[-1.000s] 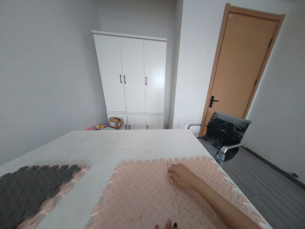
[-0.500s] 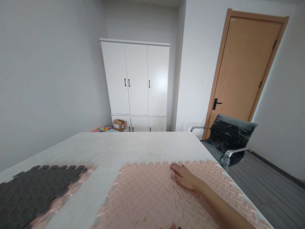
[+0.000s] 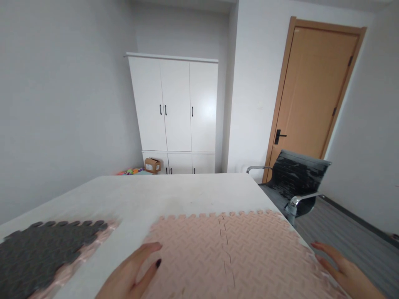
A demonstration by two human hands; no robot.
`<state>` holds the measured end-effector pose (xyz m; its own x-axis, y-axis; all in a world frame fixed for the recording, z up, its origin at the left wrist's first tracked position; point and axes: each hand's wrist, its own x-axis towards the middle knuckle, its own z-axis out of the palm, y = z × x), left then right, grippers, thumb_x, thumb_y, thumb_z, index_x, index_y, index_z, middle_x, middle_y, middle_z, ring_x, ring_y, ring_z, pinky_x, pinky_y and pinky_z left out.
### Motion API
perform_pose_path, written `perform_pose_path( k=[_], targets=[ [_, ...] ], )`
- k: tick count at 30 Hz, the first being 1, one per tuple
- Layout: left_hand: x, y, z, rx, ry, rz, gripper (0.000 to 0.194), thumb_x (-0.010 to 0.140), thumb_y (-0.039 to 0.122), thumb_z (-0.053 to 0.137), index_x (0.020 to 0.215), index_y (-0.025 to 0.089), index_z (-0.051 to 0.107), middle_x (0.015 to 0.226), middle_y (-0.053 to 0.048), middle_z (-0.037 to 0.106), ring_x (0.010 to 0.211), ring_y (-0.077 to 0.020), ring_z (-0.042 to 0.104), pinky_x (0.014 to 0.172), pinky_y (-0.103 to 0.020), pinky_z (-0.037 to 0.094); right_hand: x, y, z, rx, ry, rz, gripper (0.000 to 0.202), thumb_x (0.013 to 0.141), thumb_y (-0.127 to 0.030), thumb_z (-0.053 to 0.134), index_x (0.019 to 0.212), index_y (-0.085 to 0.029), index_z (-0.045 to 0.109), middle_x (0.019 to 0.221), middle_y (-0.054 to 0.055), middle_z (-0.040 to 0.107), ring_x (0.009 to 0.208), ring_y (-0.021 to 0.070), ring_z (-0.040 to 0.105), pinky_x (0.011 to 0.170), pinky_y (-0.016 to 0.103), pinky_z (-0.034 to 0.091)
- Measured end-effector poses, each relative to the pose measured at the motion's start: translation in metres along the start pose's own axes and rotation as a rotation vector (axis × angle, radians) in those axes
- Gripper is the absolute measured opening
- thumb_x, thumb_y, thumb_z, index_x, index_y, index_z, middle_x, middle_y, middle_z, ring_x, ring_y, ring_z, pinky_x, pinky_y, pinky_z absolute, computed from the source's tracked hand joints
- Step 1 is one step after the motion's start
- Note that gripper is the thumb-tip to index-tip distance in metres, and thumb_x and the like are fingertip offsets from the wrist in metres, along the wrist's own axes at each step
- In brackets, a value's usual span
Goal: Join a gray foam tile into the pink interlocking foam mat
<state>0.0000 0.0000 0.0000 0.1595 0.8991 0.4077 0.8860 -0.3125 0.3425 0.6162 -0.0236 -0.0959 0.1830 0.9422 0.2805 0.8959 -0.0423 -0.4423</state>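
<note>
Plain grey-walled room: a white cupboard (image 3: 174, 112) stands against the far wall, a wooden door (image 3: 314, 95) is shut at the far right, and a worn black chair (image 3: 294, 180) sits beside the right edge of the pale worktop (image 3: 162, 191). A small cardboard box (image 3: 152, 165) lies on the floor at the cupboard's foot.

On the near right of the worktop lie two pink foam mats (image 3: 224, 253), side by side, joined along a toothed seam running from far to near at their middle. The seam looks closed along its visible length; its nearest end runs out of view. At the near left, well apart, a dark grey mat (image 3: 43, 253) lies on top of another pink one.

The left hand (image 3: 134, 274) rests palm down with fingers spread at the near left edge of the joined mats, thumb lying on the pink surface. The right hand (image 3: 346, 270) is spread and open at the right edge, at or just over the worktop's corner; contact with the mat cannot be confirmed. Neither hand pinches anything.

Assessment: the joining appears complete, and the step in hand is bracing the pair from both sides. Any next move calls for an even grip on both outer edges, since uneven lifting could spring the teeth apart.
</note>
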Motion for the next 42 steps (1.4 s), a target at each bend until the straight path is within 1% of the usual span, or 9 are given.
perform_pose_path(
  k=[4,7,13,18,21,24,28,33,42],
  targets=[
    [0.052,0.083,0.046,-0.03,-0.384,0.155,0.052,0.083,0.041,0.044,0.131,0.023,0.046,0.14,-0.004,0.047,0.128,-0.0211,0.044,0.111,-0.04,0.034,-0.005,-0.016,0.02,-0.096,0.01,-0.042,0.05,0.084,-0.049,0.039,0.114,-0.017,0.064,0.124,0.01,0.061,0.115,0.0267,0.056,0.102,0.04,0.043],
    [0.076,0.129,0.087,-0.033,-0.497,0.258,0.055,0.081,0.031,0.041,0.133,0.015,0.043,0.143,-0.009,0.043,0.131,-0.0214,0.04,0.112,-0.039,0.032,-0.015,-0.03,0.029,-0.128,-0.017,-0.065,0.051,0.087,-0.046,0.037,0.119,-0.015,0.061,0.13,0.011,0.056,0.119,0.0247,0.053,0.104,0.04,0.04],
    [0.079,0.152,0.149,0.04,-0.385,0.229,0.044,0.082,0.023,0.033,0.117,0.009,0.055,0.121,-0.016,0.058,0.114,-0.0309,0.05,0.097,-0.051,0.042,-0.029,-0.022,0.028,-0.075,-0.042,-0.067,0.052,0.087,-0.045,0.038,0.124,-0.013,0.057,0.131,0.011,0.055,0.119,0.0218,0.053,0.103,0.035,0.041],
    [0.087,0.155,0.153,0.05,-0.38,0.228,0.04,0.083,0.027,0.031,0.1,0.01,0.063,0.11,-0.017,0.062,0.105,-0.0311,0.054,0.089,-0.049,0.045,-0.019,-0.007,0.03,-0.043,-0.023,-0.055,0.051,0.087,-0.044,0.037,0.123,-0.012,0.055,0.128,0.012,0.058,0.117,0.0225,0.054,0.102,0.035,0.042],
    [0.094,0.141,0.137,-0.02,-0.453,0.255,0.035,0.083,0.034,0.037,0.098,0.018,0.065,0.107,-0.01,0.066,0.101,-0.0226,0.058,0.09,-0.035,0.046,-0.01,-0.007,0.033,-0.053,-0.037,-0.062,0.051,0.086,-0.041,0.036,0.121,-0.01,0.055,0.125,0.013,0.06,0.115,0.0226,0.056,0.102,0.035,0.041],
    [0.093,0.104,0.114,-0.062,-0.441,0.205,0.042,0.08,0.039,0.046,0.119,0.027,0.055,0.126,0.0,0.059,0.114,-0.015,0.053,0.099,-0.023,0.039,-0.003,-0.009,0.034,-0.085,-0.062,-0.049,0.049,0.085,-0.042,0.035,0.119,-0.013,0.057,0.125,0.012,0.06,0.114,0.023,0.057,0.099,0.035,0.043],
    [0.079,0.024,0.078,0.049,-0.273,-0.106,0.048,0.081,0.034,0.038,0.122,0.012,0.051,0.132,-0.013,0.052,0.124,-0.0237,0.045,0.108,-0.035,0.03,0.002,-0.014,0.034,-0.152,-0.073,0.008,0.051,0.083,-0.04,0.036,0.124,-0.016,0.054,0.128,0.01,0.058,0.116,0.0269,0.055,0.093,0.042,0.046],
    [0.064,-0.055,0.048,0.178,-0.211,-0.351,0.041,0.082,0.036,0.031,0.104,0.011,0.056,0.106,-0.017,0.063,0.1,-0.0291,0.059,0.086,-0.042,0.044,0.009,-0.029,0.032,-0.192,-0.088,0.036,0.052,0.082,-0.04,0.036,0.128,-0.019,0.049,0.124,0.009,0.061,0.113,0.0273,0.056,0.094,0.046,0.043],
    [0.053,-0.055,0.068,0.288,-0.25,-0.248,0.046,0.082,0.037,0.032,0.114,0.01,0.052,0.113,-0.017,0.054,0.105,-0.0308,0.053,0.086,-0.043,0.043,0.023,-0.041,0.043,-0.167,-0.067,-0.039,0.051,0.081,-0.034,0.038,0.127,-0.017,0.051,0.126,0.011,0.059,0.115,0.0269,0.055,0.094,0.043,0.043]
  ],
)
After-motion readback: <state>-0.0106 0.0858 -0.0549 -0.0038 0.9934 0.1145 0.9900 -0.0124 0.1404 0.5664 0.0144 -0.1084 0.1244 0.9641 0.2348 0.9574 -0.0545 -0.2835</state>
